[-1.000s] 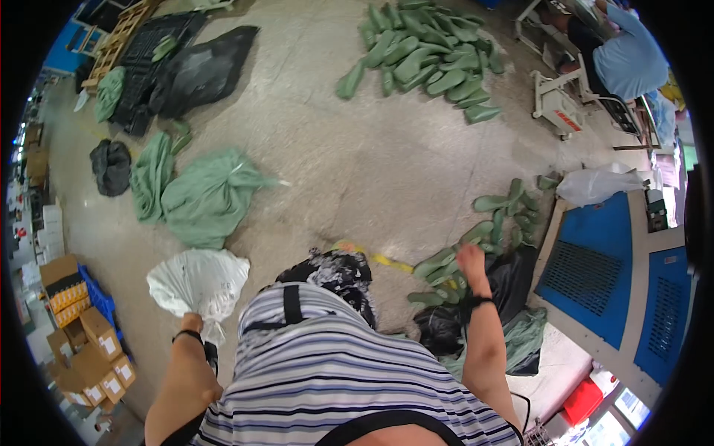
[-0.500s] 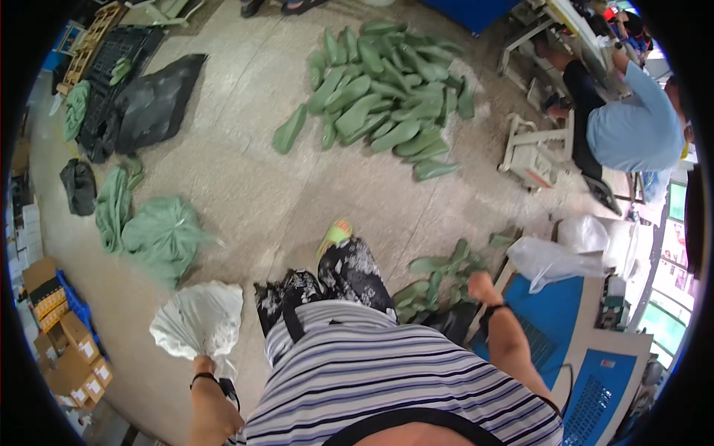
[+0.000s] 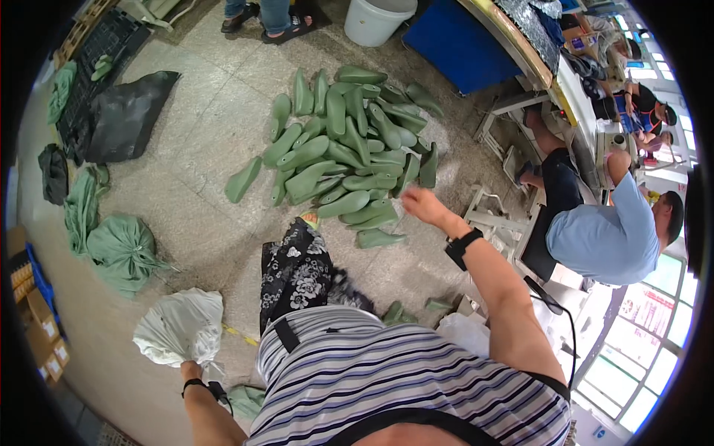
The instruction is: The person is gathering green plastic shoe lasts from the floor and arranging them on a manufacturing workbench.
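My left hand (image 3: 191, 369) is closed round the gathered neck of a white sack (image 3: 178, 323), which bulges out ahead of it at the lower left. A loose pile of green plastic shoe lasts (image 3: 338, 137) covers the floor in front of me. Over the pile's right edge hovers my right hand (image 3: 424, 206), fingers curled in, with nothing visible in it. One shoe last (image 3: 379, 238) lies just below that hand, apart from the heap. Several more lasts (image 3: 399, 314) show beside my right hip, partly hidden by my body.
Tied green sacks (image 3: 123, 249) and a black sheet (image 3: 130, 115) lie at the left. Cardboard boxes (image 3: 41, 334) stand behind them. A white bucket (image 3: 379, 18) and a blue panel (image 3: 461, 48) are ahead. At the right a seated person (image 3: 606, 230) works at a bench; another person's feet (image 3: 286, 30) show ahead.
I have stepped forward, closer to the pile. My right hand has swung from low at my right side to the pile's edge. The white sack has come along in my left hand.
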### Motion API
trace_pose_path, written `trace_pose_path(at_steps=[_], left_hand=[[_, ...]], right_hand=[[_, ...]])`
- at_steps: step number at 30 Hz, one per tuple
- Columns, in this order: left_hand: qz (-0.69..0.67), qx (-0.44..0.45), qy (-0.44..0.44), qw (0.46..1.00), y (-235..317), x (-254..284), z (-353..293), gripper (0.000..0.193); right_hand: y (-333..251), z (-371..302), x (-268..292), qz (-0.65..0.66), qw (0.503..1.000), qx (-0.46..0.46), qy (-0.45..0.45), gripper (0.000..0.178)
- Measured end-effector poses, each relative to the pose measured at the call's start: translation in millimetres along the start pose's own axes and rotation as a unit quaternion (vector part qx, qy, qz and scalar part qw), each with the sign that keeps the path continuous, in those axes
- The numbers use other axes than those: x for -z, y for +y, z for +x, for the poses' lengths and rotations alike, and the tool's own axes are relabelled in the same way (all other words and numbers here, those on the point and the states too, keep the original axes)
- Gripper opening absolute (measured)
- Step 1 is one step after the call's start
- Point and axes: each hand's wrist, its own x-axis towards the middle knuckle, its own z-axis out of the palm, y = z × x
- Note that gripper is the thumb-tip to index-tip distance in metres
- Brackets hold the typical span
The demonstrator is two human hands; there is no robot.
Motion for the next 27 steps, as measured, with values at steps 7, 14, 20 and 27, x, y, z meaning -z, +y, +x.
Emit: trace_pose_path(at_steps=[7, 14, 20, 27], left_hand=[[0.093, -0.022, -0.022, 0.995, 90.2, -14.5, -69.0, 0.024], [0.061, 0.0, 0.01, 0.998, 180.0, -49.2, -136.1, 0.026], [-0.105, -0.025, 0.135, 0.985, 294.7, -91.8, -241.8, 0.023], [0.047, -0.225, 0.204, 0.952, 375.9, -175.4, -359.1, 0.014]], right_hand=[[199.8, -95.1, 90.5, -0.278, 0.926, -0.156, -0.201, 0.023], [257.5, -8.8, 208.3, -0.204, 0.968, -0.09, -0.115, 0.018], [281.8, 109.0, 313.9, -0.198, 0.975, 0.09, 0.037, 0.018], [277.2, 71.8, 413.5, -0.044, 0.997, -0.007, -0.067, 0.021]])
